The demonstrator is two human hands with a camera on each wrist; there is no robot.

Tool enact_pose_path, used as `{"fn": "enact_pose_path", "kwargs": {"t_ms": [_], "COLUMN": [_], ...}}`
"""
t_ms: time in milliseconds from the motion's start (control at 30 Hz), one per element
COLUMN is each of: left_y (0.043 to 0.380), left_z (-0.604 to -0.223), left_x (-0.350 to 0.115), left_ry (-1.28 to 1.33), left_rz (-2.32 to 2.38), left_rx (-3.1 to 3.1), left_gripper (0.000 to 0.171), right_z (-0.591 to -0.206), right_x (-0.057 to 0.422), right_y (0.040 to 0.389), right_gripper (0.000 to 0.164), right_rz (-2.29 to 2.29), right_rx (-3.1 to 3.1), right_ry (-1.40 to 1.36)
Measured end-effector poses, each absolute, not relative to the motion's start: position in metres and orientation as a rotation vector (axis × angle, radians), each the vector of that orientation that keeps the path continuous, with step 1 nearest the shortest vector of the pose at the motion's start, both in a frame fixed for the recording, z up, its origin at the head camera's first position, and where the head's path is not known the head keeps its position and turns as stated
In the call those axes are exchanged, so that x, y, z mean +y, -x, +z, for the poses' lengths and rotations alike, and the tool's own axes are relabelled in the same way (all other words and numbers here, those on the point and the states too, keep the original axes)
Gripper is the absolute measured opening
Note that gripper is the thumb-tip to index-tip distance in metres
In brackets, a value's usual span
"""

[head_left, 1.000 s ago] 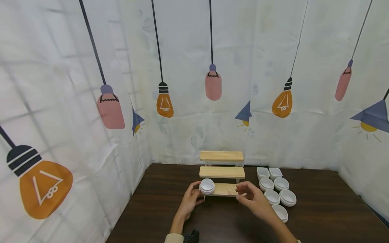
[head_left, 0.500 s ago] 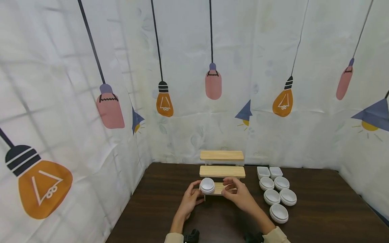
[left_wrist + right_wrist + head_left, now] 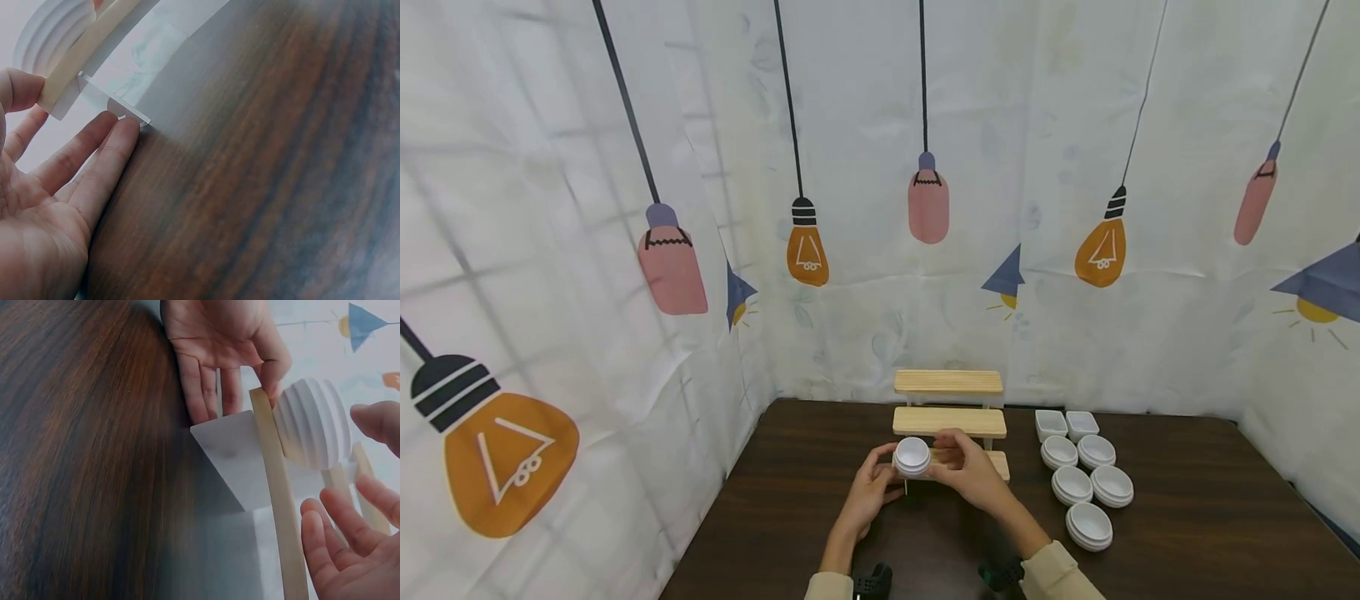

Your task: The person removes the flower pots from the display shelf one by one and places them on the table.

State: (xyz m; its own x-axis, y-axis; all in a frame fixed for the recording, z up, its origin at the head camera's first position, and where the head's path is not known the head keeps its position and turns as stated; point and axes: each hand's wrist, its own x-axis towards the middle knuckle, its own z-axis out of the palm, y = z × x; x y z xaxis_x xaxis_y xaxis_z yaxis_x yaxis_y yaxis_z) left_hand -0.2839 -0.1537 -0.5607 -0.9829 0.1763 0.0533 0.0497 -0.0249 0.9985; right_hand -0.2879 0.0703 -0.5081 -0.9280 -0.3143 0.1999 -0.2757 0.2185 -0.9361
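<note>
A stack of small white round bowls (image 3: 912, 454) stands at the left end of the lowest wooden shelf (image 3: 998, 465) of a three-step stand. My left hand (image 3: 867, 498) is at that shelf end; its thumb touches the wood close to the stack, and two straight fingers rest against the white support (image 3: 112, 100) below. To the right of the bowls is my right hand (image 3: 973, 477), thumb and fingers spread. In the right wrist view a gap shows between its thumb (image 3: 378, 422) and the ribbed side of the stack (image 3: 312, 424).
The middle shelf (image 3: 949, 421) and top shelf (image 3: 949, 382) rise behind. On the dark wooden table (image 3: 1195, 500), to the right, stand square white dishes (image 3: 1051, 425) and several stacks of round white bowls (image 3: 1088, 525). A patterned curtain (image 3: 850, 333) hangs at the back.
My right hand has moved left along the lowest shelf, from its right end to beside the bowl stack. The left hand and the stack have stayed in place.
</note>
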Motion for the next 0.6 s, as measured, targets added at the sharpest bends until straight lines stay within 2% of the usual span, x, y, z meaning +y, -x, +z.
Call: {"fn": "enact_pose_path", "kwargs": {"t_ms": [600], "left_y": [0.284], "left_z": [-0.559], "left_x": [-0.153], "left_ry": [-0.263], "left_rz": [2.200], "left_rx": [2.095], "left_gripper": [0.042], "right_z": [-0.513], "right_x": [0.049], "right_y": [0.298], "right_gripper": [0.058], "right_rz": [-1.757], "right_rx": [2.504], "right_ry": [0.659]}}
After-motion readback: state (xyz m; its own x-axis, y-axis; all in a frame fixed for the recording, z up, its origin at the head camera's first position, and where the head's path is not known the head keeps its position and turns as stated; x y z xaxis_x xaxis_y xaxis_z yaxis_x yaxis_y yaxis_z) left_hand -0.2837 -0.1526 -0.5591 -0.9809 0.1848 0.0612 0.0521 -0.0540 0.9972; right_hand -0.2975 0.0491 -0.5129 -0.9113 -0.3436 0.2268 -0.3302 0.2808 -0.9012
